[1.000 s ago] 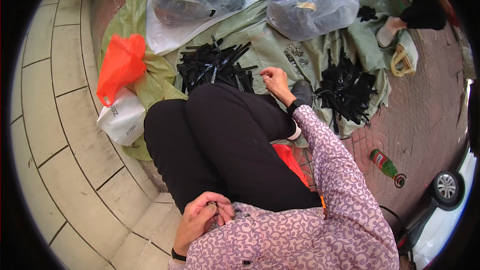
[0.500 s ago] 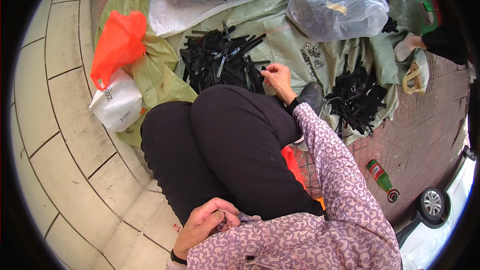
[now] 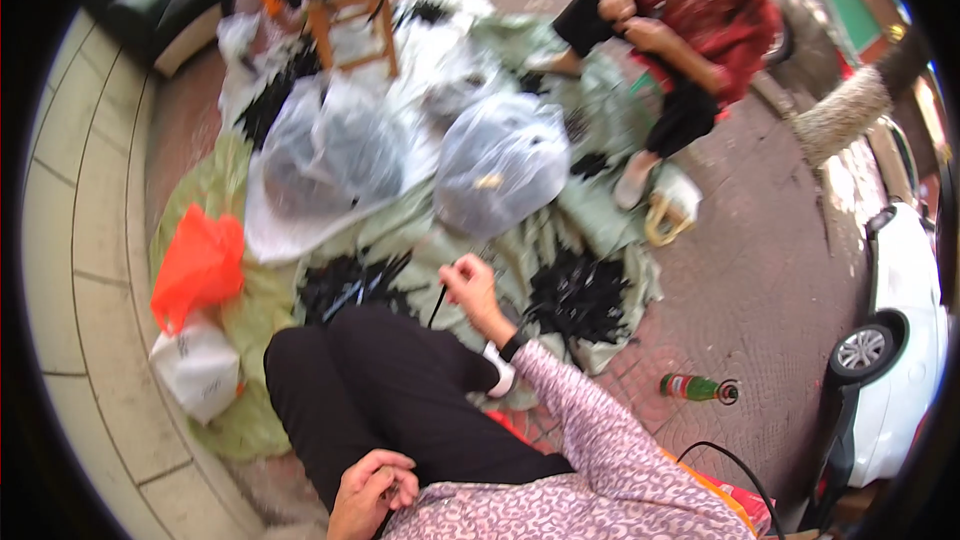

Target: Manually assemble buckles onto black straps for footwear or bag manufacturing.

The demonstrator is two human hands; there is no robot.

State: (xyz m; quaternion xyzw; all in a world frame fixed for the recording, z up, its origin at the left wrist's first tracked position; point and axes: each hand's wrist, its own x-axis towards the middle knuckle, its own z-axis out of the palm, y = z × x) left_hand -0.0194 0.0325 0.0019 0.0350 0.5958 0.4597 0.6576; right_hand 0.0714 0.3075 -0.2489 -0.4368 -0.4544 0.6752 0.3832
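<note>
The right hand (image 3: 470,285) pinches a thin black strip (image 3: 437,306), long axis near upright, lower end hanging toward the black pile (image 3: 350,285) on the green sheet (image 3: 590,220). The left hand (image 3: 372,488) rests curled shut near the lap; its contents cannot be made out. Beyond the pile lie two clear bags (image 3: 500,165); left of it, an orange bag (image 3: 200,265) above a white one (image 3: 198,368). Since before, the right hand has lifted off the pile.
</note>
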